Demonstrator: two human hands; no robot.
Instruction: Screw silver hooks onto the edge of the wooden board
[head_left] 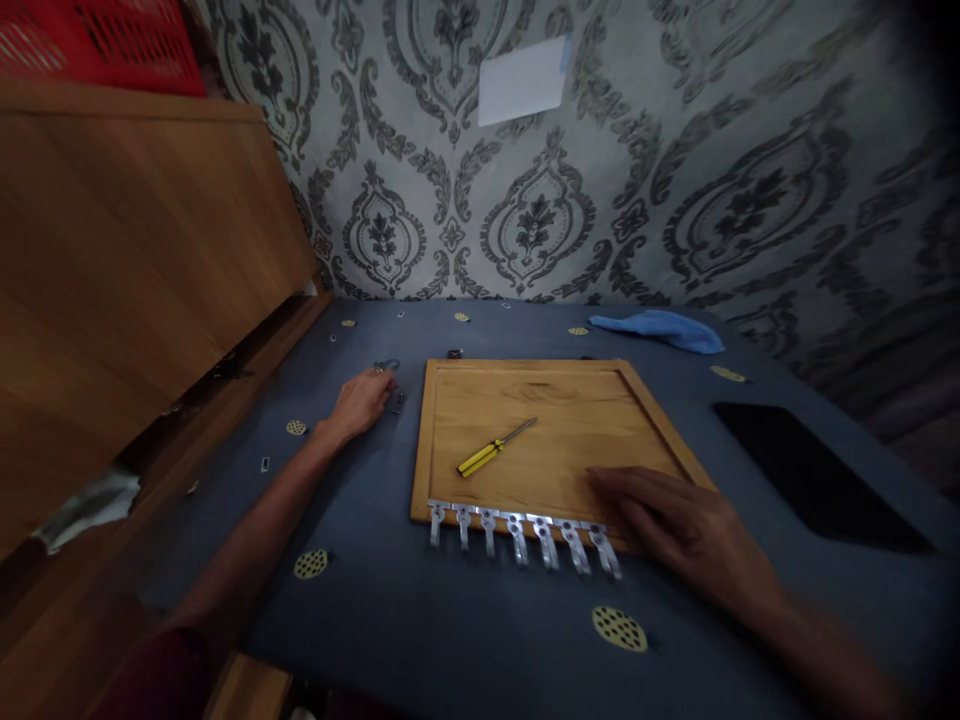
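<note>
My left hand (pixel 362 402) is on the blue cloth left of a framed wooden board (pixel 570 390). Its fingers are curled together at some small dark metal parts (pixel 398 403); whether one is between the fingertips is hidden. Over the board's right front corner lies my right hand (pixel 686 525), fingers stretched leftward and holding nothing visible. A yellow-and-black screwdriver (pixel 491 452) rests on the board, tip to the upper right. Several silver metal hinge-like pieces (pixel 517 538) line the board's front edge, their arms jutting over it.
A dark flat slab (pixel 814 472) lies on the right, with a blue rag (pixel 664 328) behind it. Small dark pieces (pixel 455 353) sit behind the board. A wooden cabinet (pixel 135 260) bounds the left, topped by a red basket (pixel 142 45). Patterned wall (pixel 454 235) stands behind.
</note>
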